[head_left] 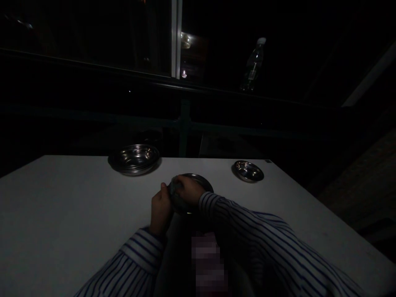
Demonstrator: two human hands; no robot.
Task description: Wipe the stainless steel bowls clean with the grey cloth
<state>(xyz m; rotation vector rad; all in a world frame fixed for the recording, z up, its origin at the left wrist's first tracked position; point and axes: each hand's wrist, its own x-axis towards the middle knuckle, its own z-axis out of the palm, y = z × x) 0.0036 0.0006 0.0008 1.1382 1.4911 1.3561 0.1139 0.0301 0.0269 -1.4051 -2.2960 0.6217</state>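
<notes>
A round metal bowl (202, 180) is held over the near part of the white table, directly in front of me. My left hand (160, 208) is closed on its left rim, with the thumb up. My right hand (188, 190) reaches across the bowl and presses a bunched, greenish cloth (173, 187) against the inner left side, close to the left thumb. Its fingers are closed round the cloth. Both hands hide much of the bowl, and the dim light blurs the cloth's edges.
On the white table (77, 206), a stack of metal bowls (134, 160) stands at the back left. A smaller metal bowl (248, 171) sits at the back right. Beyond the table, a clear plastic bottle (254, 66) stands by a dark window.
</notes>
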